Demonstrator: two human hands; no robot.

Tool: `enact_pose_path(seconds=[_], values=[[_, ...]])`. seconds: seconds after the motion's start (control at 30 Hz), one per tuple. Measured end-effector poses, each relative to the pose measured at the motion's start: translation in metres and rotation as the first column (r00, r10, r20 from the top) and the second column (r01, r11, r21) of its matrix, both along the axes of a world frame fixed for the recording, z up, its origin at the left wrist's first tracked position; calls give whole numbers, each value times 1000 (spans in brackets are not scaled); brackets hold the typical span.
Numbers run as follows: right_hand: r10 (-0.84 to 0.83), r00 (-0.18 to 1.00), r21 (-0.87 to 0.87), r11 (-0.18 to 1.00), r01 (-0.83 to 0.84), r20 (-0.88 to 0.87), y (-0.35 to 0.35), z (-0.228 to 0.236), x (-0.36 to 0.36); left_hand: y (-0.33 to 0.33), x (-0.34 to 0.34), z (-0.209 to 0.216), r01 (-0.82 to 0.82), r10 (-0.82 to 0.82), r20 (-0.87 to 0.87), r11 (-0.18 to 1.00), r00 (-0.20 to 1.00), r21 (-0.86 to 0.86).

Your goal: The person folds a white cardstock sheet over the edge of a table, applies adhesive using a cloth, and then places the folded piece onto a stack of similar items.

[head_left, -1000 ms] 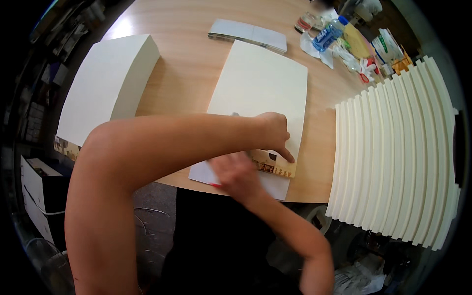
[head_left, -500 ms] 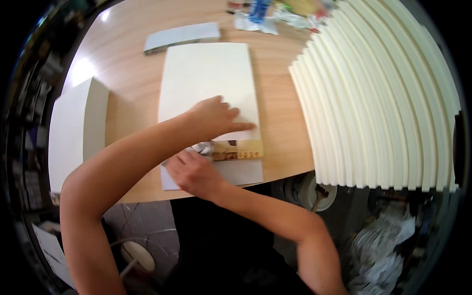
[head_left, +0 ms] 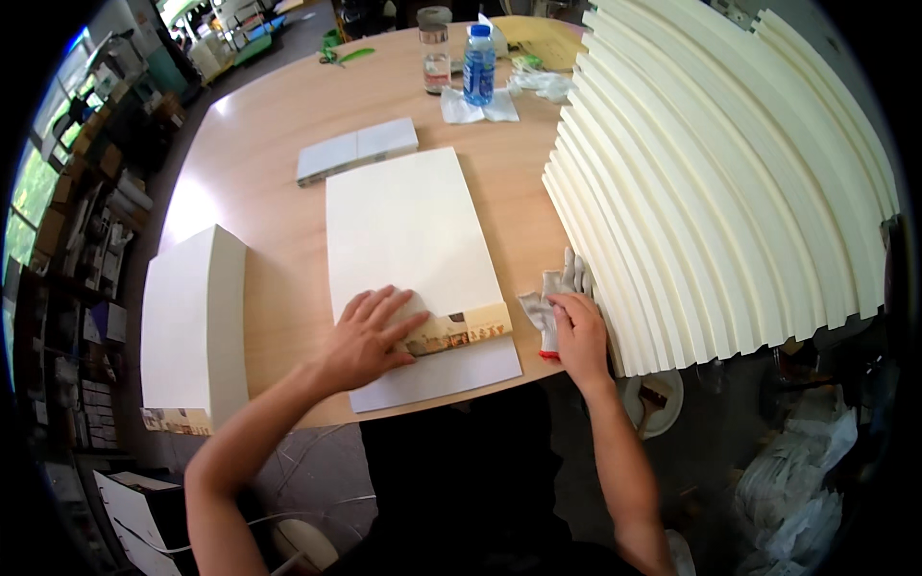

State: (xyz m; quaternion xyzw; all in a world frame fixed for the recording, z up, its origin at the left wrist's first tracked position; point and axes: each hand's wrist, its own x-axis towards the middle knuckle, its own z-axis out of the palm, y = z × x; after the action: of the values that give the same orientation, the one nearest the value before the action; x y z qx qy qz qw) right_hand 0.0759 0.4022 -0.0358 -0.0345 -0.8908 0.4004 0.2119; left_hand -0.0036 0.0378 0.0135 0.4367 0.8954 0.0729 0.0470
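A large white sheet [head_left: 399, 226] lies on the table in front of me, with a printed tan strip [head_left: 461, 328] across its near end. Spread flat, my left hand [head_left: 370, 331] rests on the sheet and the strip's left part. To the right of the sheet, my right hand [head_left: 580, 336] has its fingers curled on a pale knit work glove [head_left: 552, 283] with a red cuff edge. The glove lies against the foot of the fanned white stack. Beneath the strip, a pale bottom layer [head_left: 442, 374] sticks out toward me.
A fanned stack of white sheets [head_left: 711, 211] fills the right side. A thick white stack [head_left: 182, 322] stands at the left. Beyond the sheet lie narrow printed strips [head_left: 357, 149], a blue-capped bottle [head_left: 479, 67], a clear jar [head_left: 435, 58] and green scissors [head_left: 346, 57]. A bucket [head_left: 663, 408] holds a brush below the edge.
My right hand has carried the glove from the strip to the table at the right. My left hand has moved left and nearer, now flat on the strip's left part; my arms are uncrossed.
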Motion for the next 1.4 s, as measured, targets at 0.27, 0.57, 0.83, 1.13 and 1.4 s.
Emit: enact_pose_path(seconds=[0.27,0.57,0.83,1.13,1.4], values=[[-35,997,-49,998,32,-68,-6,44,-27,9,22,-4,53,-68,-90,986,994,-159],[-14,946,-102,994,50,323,21,11,-78,22,-9,-11,274,-203,-532,960,822,57],[733,632,-967,218,135,254,-68,37,-134,-8,-37,95,-12,157,-739,980,655,198],[733,658,-985,-119,-124,-171,-269,88,-161,-217,88,105,-233,364,-869,926,335,298],[740,590,-847,51,-528,-323,-423,206,-121,-333,151,55,-427,742,-656,642,136,637]])
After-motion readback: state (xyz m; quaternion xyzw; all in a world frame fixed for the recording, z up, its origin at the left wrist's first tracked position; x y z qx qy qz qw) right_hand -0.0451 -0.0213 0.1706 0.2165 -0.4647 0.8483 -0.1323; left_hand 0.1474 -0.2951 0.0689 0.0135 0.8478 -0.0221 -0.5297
